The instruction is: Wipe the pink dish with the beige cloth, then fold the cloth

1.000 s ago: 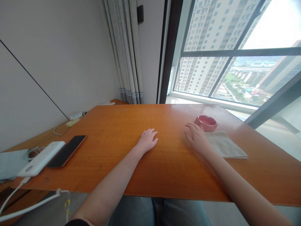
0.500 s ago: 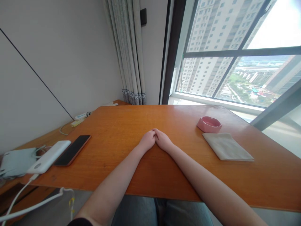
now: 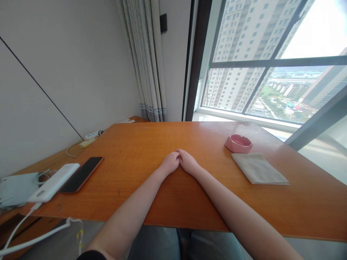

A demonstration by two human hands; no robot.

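Together, left hand (image 3: 170, 162) and right hand (image 3: 189, 162) meet, grip closed; oval mark (image 3: 40, 193) on white power bank (image 3: 59, 178) unreadable.

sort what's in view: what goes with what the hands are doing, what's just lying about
With the hands, apparently:
left hand and right hand, touching each other
wooden table, beneath them
beige cloth and pink dish, nearest the right hand

Just lying about, it seems:
phone
white power bank
power strip

A white device (image 3: 54, 183) lies beside a dark-screened phone (image 3: 82, 175); a grey curtain (image 3: 143, 57) with patterned hem hangs left of the window (image 3: 244, 64).
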